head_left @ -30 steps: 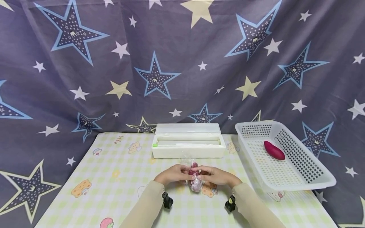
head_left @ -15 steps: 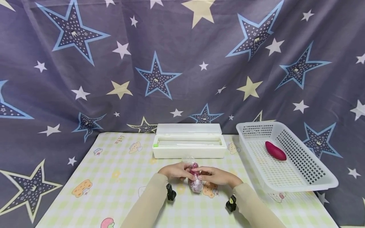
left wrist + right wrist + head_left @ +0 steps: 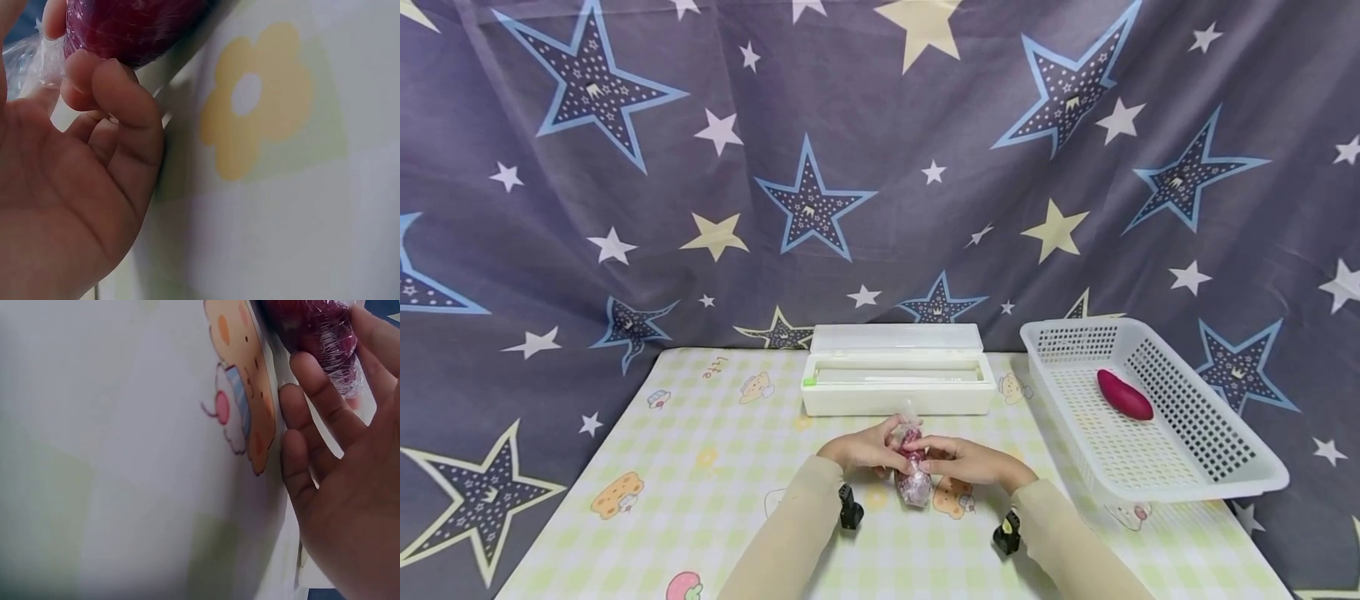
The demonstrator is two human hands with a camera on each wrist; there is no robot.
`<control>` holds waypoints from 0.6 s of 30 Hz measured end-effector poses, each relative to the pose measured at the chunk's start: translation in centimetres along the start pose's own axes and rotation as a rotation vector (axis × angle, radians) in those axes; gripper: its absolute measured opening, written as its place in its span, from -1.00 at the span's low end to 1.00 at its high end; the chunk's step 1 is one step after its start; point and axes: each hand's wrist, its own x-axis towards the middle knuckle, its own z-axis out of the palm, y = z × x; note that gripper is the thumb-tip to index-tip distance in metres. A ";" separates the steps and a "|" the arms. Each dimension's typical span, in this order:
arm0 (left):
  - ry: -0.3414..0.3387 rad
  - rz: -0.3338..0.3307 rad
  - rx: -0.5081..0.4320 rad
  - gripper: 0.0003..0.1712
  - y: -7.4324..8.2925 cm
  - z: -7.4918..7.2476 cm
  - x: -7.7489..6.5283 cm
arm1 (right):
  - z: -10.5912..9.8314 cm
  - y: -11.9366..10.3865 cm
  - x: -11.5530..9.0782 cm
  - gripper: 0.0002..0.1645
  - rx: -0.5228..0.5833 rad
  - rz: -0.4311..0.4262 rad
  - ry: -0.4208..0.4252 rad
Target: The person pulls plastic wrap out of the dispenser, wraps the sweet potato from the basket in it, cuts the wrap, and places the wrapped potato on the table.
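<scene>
Left hand point(image 3: 863, 450) grips the left side of the film-wrapped red item point(image 3: 914, 490), fingers bent against it. Right hand point(image 3: 967, 463) holds the opposite side between thumb and fingers. Item position: center of the near work area, lengthwise between both hands, near the front of the white box point(image 3: 895, 402). Whether it touches the checked tablecloth point(image 3: 715, 533) cannot be determined.

Progress (judged): covering of this item appears largely complete; clear, wrinkled film encloses the visible body. Outstanding: the loose film end point(image 3: 909, 410), which projects from the far end toward the box and appears to need folding or pressing flat. Underside coverage is not visible.

The box stands with its lid point(image 3: 895, 337) raised; its contents are not clearly identifiable. On the right, the white basket point(image 3: 1187, 483) contains a second red item point(image 3: 1124, 395), with no film discernible on it; if it requires the same treatment, that work is not yet started.
</scene>
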 end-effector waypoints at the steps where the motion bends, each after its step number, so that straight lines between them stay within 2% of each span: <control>1: 0.005 -0.002 0.008 -0.06 0.0 0.0 0.0 | 0.0 0.0 0.0 -0.48 0.005 0.008 0.002; 5: 0.016 0.008 0.040 -0.05 -0.2 0.2 -0.1 | -0.1 0.2 0.0 -0.49 0.008 0.016 0.008; 14: 0.050 0.063 0.090 -0.19 -0.3 0.8 -0.9 | -0.1 0.4 0.0 -0.49 0.017 -0.024 0.011; 18: 0.081 0.070 0.110 -0.24 -0.5 1.2 -1.1 | -0.1 0.4 -0.2 -0.58 0.026 -0.020 0.032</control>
